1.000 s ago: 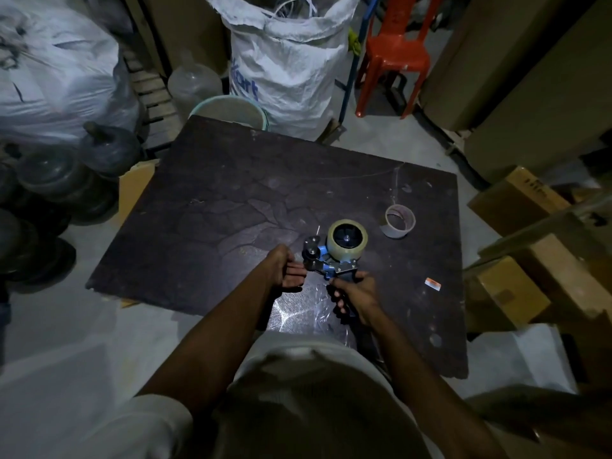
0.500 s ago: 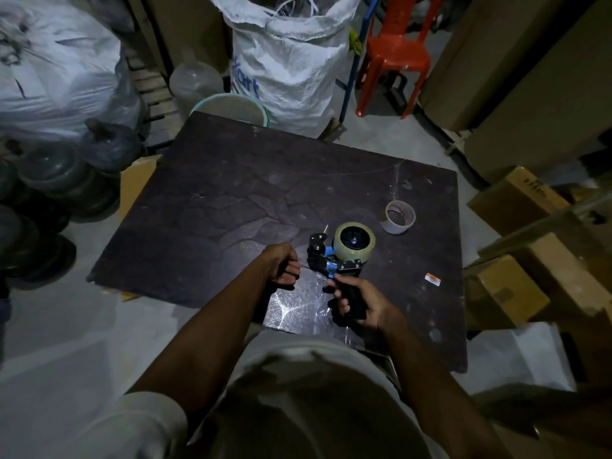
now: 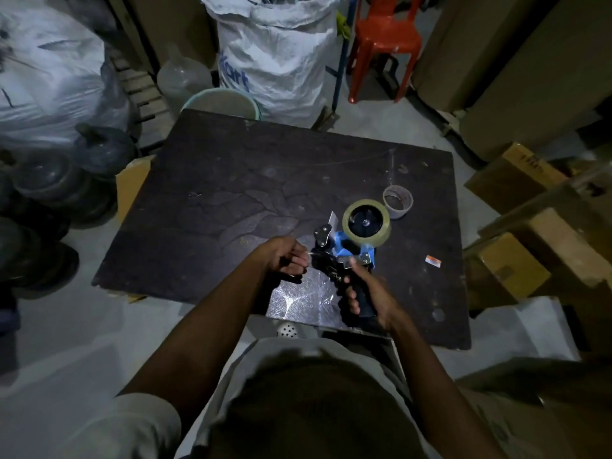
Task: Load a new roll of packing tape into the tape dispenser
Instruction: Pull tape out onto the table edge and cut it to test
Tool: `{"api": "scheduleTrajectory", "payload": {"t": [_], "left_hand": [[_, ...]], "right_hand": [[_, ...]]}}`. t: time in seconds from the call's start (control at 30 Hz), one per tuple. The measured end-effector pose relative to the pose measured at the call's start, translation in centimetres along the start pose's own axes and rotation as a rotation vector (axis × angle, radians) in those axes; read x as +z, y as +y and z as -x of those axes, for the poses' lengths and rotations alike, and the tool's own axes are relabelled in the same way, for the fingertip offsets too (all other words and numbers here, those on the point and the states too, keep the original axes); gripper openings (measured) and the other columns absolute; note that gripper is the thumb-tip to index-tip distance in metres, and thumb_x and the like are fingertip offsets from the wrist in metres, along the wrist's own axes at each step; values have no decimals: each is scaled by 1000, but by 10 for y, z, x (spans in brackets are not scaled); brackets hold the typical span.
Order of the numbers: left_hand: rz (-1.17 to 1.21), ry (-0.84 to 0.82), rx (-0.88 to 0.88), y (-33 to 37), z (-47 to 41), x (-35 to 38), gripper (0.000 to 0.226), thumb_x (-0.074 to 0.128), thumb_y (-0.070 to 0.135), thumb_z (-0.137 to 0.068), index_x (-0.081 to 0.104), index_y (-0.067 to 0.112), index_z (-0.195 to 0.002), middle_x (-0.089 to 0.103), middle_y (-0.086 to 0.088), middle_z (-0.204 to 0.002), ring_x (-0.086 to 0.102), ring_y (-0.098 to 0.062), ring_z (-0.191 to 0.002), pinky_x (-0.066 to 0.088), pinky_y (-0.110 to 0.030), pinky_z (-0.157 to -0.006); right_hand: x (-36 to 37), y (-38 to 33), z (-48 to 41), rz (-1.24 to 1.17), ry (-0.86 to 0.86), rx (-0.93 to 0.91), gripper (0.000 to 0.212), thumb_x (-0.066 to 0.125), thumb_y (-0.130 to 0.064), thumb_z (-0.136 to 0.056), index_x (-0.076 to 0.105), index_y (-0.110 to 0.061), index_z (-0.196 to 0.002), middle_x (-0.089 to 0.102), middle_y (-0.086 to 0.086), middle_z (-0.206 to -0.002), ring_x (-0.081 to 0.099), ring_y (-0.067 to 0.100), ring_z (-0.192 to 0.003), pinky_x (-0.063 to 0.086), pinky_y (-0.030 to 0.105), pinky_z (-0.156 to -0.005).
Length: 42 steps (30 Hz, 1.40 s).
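A blue and black tape dispenser (image 3: 344,256) is held above the dark table (image 3: 231,200), with a full roll of clear packing tape (image 3: 366,223) mounted on its hub. My right hand (image 3: 371,289) is closed around the dispenser's black handle. My left hand (image 3: 286,256) sits just left of the dispenser's roller end, fingers curled and pinching a thin strip that looks like the tape's free end. An empty cardboard tape core (image 3: 397,202) lies on the table just beyond the roll.
A crinkled clear plastic wrapper (image 3: 298,299) lies at the table's near edge. A small orange-and-white label (image 3: 433,261) lies to the right. Cardboard boxes (image 3: 516,273) crowd the right side, dark water jugs (image 3: 49,180) the left, a white sack (image 3: 275,54) and red chair (image 3: 384,38) behind.
The dispenser has tilted and shifted slightly right in my right hand. My left hand has gone from open beside the dispenser to curled at its roller end.
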<state>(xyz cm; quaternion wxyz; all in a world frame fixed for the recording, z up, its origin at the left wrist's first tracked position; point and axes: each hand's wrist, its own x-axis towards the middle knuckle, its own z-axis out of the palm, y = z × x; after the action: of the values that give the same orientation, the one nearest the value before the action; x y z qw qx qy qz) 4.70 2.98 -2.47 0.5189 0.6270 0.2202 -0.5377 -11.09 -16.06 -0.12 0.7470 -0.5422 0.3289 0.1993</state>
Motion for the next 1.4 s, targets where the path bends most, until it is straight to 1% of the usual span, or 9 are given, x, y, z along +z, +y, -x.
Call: {"api": "scheduleTrajectory", "payload": {"t": [0.07, 0.13, 0.23, 0.47, 0.6, 0.83, 1.03, 1.23, 1.4], "left_hand": [[-91, -34, -16, 2, 6, 7, 30, 46, 13, -101, 57, 8, -74, 50, -1, -68, 47, -11, -53, 48, -18, -41], [-187, 9, 5, 4, 11, 13, 20, 56, 12, -96, 66, 5, -80, 62, -2, -66, 58, -12, -52, 55, -20, -48], [-184, 32, 80, 11, 17, 24, 17, 56, 11, -95, 68, 7, -83, 69, -4, -71, 62, -15, -65, 58, -21, -52], [-205, 47, 157, 17, 40, 57, 33, 37, 4, -99, 53, 12, -70, 61, 3, -54, 48, -11, -58, 51, -20, -46], [-239, -23, 187, -1, 54, 65, 34, 39, 6, -104, 56, 13, -76, 58, 3, -58, 47, -8, -56, 50, -16, -47], [-305, 26, 317, -48, 90, 78, 20, 50, 11, -99, 64, 14, -85, 58, -1, -64, 51, -12, -53, 45, -23, -49], [-407, 332, 461, -86, 129, 89, 28, 56, -2, -87, 59, 6, -60, 58, -8, -53, 51, -18, -43, 37, -22, -43], [-479, 345, 491, -109, 143, 88, 28, 57, -4, -85, 62, 4, -59, 57, -7, -47, 51, -19, -46, 39, -27, -46], [-545, 369, 530, -102, 142, 85, 23, 58, -1, -84, 64, 5, -63, 63, -10, -61, 55, -20, -55, 44, -26, -48]], "right_hand": [[0, 2, 9, 2, 13, -33, 66, 75, -74, -78, 63, -10, -83, 49, 7, -57, 45, 20, -39, 38, 25, -39], [-3, 8, 19, 33, 65, -90, 73, 74, -78, -76, 64, -6, -84, 52, 11, -56, 47, 22, -38, 40, 26, -39], [-8, 19, 41, 61, 171, -194, 63, 71, -66, -87, 67, -3, -87, 56, 15, -59, 49, 23, -41, 41, 28, -41], [-11, 32, 72, 58, 212, -270, 53, 72, -61, -88, 68, -8, -80, 55, 18, -60, 48, 24, -42, 41, 29, -43], [-13, 48, 92, 35, 221, -299, 56, 70, -63, -89, 67, -8, -82, 55, 18, -60, 49, 25, -43, 41, 30, -44], [-2, 92, 148, 34, 237, -357, 55, 68, -62, -91, 63, -8, -81, 56, 20, -64, 52, 25, -47, 44, 30, -47], [16, 130, 189, 45, 259, -354, 52, 71, -58, -89, 66, -7, -78, 58, 18, -61, 54, 25, -47, 44, 29, -48], [24, 154, 216, 78, 292, -384, 68, 72, -58, -85, 61, 9, -91, 59, 15, -60, 54, 26, -48, 44, 29, -47], [33, 154, 222, 118, 316, -438, 53, 70, -53, -92, 60, -1, -82, 60, 15, -60, 56, 25, -50, 45, 29, -47]]}}
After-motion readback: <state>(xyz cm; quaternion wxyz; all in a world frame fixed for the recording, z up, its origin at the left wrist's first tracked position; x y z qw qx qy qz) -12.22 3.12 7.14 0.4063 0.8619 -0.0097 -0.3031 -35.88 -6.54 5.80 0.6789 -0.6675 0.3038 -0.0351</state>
